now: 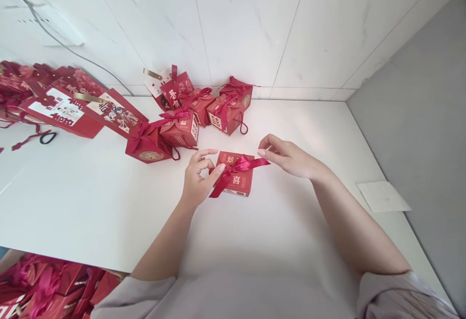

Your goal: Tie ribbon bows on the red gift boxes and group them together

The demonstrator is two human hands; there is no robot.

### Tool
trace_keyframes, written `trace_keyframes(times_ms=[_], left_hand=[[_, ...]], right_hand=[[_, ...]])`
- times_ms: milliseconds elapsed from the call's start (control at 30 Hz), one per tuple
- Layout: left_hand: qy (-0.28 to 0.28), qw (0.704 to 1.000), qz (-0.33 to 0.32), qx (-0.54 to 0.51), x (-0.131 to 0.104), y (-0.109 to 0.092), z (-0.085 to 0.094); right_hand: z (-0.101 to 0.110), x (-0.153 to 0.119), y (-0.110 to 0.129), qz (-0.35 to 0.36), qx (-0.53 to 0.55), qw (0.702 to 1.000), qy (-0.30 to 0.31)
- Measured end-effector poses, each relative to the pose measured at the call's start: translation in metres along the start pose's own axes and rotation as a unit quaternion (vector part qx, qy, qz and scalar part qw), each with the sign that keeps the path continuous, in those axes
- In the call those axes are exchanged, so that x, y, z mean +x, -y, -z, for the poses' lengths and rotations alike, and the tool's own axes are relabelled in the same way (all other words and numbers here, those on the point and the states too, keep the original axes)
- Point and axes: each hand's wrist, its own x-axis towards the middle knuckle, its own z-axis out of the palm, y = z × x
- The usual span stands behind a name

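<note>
A flat red gift box [236, 188] with pale lettering lies on the white table in front of me. Its shiny crimson ribbon [244, 163] is tied in a bow across the top, one tail slanting down to the near left, the other stretching right. At the box's left side my left hand [199, 176] has its thumb over the ribbon's left part, other fingers curled behind and the index stretched out. Just beyond the right tail's end, my right hand [282, 155] hovers with fingers bent, thumb and index tips close together; the tail appears free of it.
Several ribboned red boxes [180, 129] are grouped behind and to the left. Red gift bags [60, 110] line the far left, near a black loop [48, 137]. Below the table's left edge sits a heap of red boxes [58, 285]. A white paper [383, 196] lies right.
</note>
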Motion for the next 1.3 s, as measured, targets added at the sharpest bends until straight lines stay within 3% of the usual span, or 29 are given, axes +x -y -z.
trace_keyframes(times_ms=[167, 300, 400, 667, 900, 1033, 1100, 1200, 1300], left_hand=[[-0.024, 0.999, 0.031, 0.032, -0.004, -0.004, -0.008], [-0.022, 0.998, 0.047, 0.041, -0.004, -0.002, -0.01], [-0.028, 0.997, 0.055, 0.041, -0.004, -0.003, -0.012], [-0.057, 0.995, 0.071, 0.048, -0.006, -0.007, -0.018], [-0.058, 0.994, 0.087, 0.019, -0.006, -0.004, -0.019], [-0.04, 0.997, 0.066, -0.005, -0.004, -0.001, -0.018], [-0.002, 0.996, 0.064, -0.058, -0.004, 0.002, -0.017], [0.056, 0.985, 0.079, -0.143, -0.004, 0.004, -0.015], [0.004, 0.995, 0.014, -0.099, -0.007, 0.002, -0.012]], right_hand=[[-0.006, 0.002, -0.003, -0.003, 0.065, 0.996, 0.062], [-0.009, 0.004, -0.002, 0.025, 0.139, 0.988, 0.064], [-0.006, -0.002, 0.006, 0.024, 0.165, 0.981, 0.099], [-0.005, -0.029, 0.034, 0.016, 0.095, 0.983, 0.154], [0.003, -0.009, 0.01, -0.077, 0.068, 0.968, 0.228], [0.007, -0.003, 0.001, -0.083, 0.059, 0.956, 0.274], [0.013, -0.007, 0.001, -0.07, -0.004, 0.964, 0.257], [0.023, -0.016, 0.003, -0.076, -0.131, 0.974, 0.169], [0.024, -0.018, 0.003, -0.046, -0.169, 0.984, 0.038]])
